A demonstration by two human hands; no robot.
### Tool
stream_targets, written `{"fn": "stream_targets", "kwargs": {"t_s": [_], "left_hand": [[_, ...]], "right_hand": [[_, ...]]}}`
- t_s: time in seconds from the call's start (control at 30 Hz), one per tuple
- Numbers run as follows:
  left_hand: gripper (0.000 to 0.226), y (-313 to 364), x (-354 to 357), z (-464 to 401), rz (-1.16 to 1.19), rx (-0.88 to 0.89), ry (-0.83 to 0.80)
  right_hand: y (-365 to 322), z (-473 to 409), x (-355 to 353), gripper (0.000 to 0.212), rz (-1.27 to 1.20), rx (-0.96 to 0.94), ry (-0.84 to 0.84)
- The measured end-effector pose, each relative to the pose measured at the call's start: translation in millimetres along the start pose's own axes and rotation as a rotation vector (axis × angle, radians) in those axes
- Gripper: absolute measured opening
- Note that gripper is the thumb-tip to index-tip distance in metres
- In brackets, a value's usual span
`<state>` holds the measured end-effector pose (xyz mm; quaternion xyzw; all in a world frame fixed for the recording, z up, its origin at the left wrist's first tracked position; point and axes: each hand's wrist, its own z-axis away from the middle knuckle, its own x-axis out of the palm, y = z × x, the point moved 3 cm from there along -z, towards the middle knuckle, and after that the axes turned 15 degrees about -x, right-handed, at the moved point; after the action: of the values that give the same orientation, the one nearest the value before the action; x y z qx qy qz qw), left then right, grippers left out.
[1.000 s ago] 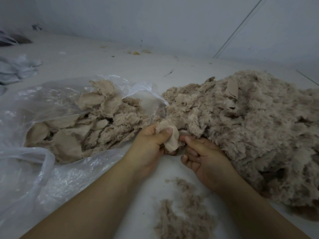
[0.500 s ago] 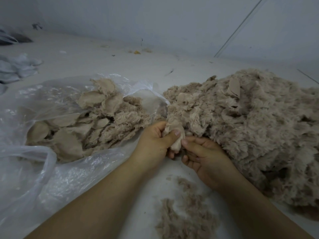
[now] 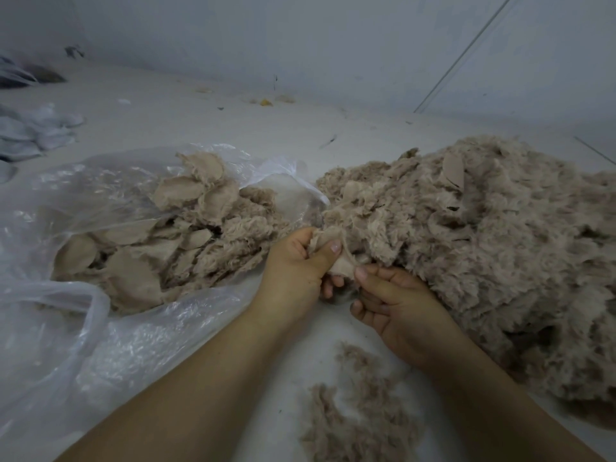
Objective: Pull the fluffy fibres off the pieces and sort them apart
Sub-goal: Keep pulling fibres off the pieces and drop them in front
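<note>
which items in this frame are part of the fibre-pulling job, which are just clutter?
In the job:
left hand and right hand, both gripping one small beige fabric piece
big beige fluffy heap
clear plastic bag holding beige fabric pieces
loose tuft pile of pulled fibres

Lying about:
white crumpled cloths
yellowish scraps by the wall

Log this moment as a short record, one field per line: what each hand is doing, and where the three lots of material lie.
left hand: clamps a small beige piece, thumb on top
right hand: pinches the same piece from its lower right
unsorted heap: large fluffy pile, right of the hands
plastic bag: clear, open, left; holds flat pieces
loose fibres: small tuft pile on the table, near the forearms
table: pale, scattered bits at the far edge
</note>
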<state>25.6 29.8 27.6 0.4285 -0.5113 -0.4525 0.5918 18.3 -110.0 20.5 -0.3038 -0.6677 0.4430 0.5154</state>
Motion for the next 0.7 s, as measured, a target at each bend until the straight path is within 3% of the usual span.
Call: {"fn": "stream_targets", "kwargs": {"t_s": [0.23, 0.43, 0.5, 0.53, 0.6, 0.7], "left_hand": [[0.018, 8.0, -12.5, -0.1, 0.11, 0.008, 0.151], [0.021, 7.0, -13.7, 0.5, 0.088, -0.161, -0.065], [0.021, 5.4, -10.0, 2.4, 0.053, -0.186, -0.115], [0.022, 5.1, -8.0, 3.4, 0.031, -0.189, -0.135], [0.026, 4.6, -5.6, 5.0, -0.029, -0.18, -0.142], [0.03, 3.6, -4.8, 6.5, -0.072, -0.176, -0.117]], "right_hand": [[2.4, -2.3, -5.5, 0.009, -0.078, 0.009, 0.098], [3.9, -3.1, -4.8, 0.013, -0.049, 0.008, 0.159], [3.7, -3.4, -4.5, 0.003, -0.048, 0.003, 0.115], [4.6, -3.8, -5.6, 0.01, -0.065, 0.008, 0.095], [4.2, -2.4, -8.1, 0.02, -0.107, 0.017, 0.071], [2.4, -0.9, -4.9, 0.012, -0.039, -0.012, 0.023]]}}
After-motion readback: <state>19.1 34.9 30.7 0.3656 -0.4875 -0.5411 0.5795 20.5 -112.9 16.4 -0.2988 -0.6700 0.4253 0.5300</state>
